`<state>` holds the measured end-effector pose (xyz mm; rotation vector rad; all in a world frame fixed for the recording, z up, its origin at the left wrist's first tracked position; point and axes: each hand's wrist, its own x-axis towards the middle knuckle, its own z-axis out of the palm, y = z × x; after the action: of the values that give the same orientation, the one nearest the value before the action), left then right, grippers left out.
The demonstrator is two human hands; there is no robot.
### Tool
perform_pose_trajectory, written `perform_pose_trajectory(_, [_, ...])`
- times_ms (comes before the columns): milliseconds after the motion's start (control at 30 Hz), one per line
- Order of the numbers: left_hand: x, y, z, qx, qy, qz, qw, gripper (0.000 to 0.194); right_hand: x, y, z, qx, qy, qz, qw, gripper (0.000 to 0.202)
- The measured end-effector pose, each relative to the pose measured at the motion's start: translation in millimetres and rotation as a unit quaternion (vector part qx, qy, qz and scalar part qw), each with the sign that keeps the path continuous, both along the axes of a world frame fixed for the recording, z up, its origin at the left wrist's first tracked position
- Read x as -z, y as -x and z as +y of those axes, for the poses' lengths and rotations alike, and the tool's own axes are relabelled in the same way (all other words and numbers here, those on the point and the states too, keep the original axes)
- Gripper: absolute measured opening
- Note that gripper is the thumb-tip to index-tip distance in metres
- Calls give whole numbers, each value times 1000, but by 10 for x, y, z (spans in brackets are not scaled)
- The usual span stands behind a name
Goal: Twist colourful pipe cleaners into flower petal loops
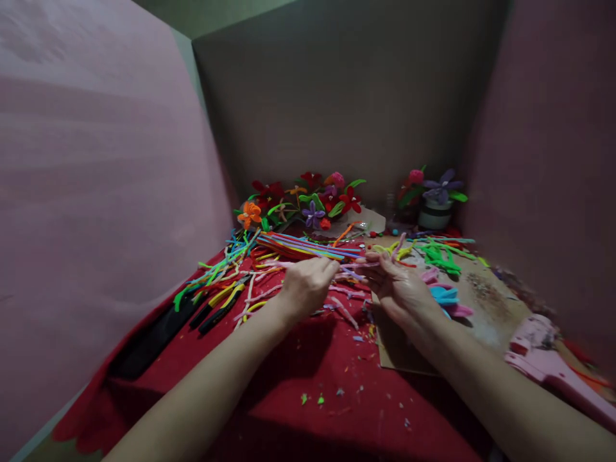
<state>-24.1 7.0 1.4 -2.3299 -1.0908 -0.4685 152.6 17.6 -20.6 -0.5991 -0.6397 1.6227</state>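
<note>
"Just this side of the multicoloured bundle of fuzzy stems (pixel 303 246), what do you have?"

"Two bare hands, facing each other. I see the left hand (pixel 312 283) with its fingers curled in, nearer the bundle's middle; the right hand (pixel 397 289) sits just past the bundle's right end."

"Is either one gripping?"

"Right thumb and fingers are pinched together on a pink stem (pixel 400 247). On the left, I can't tell whether anything is caught; the fingertips are turned away from me."

"How does that pink stem lie?"

"Its visible tip pokes up past the right thumb, leaning, on the far side of the grip. Lower down, a pale stretch spans the gap toward the left hand, roughly along the bundle's length. Whether both are one piece, I can't say from my feed."

"So what matters most?"

"I'd judge it's that sideways line between the two sets of fingertips: the right is nearer the raised tip, the left faces it from the other side."

"Anything else around?"

"Left of the bundle and nearer me, yellow-and-black handles (pixel 225 303); to its right, green stems (pixel 440 256) and blue loops (pixel 443 295) on cardboard (pixel 397 356); beyond it, fuzzy flowers (pixel 312 212)."
</note>
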Motion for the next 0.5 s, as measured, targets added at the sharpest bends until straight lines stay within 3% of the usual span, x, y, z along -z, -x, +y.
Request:
perform_pose_trajectory(233, [-10,324,112,-91,2,-49,995,28,-44,-50,54,35,14,42,998,8])
perform_pose_trajectory(500, [-3,385,115,-89,21,-110,990,30,-78,-115,96,45,28,56,997,10])
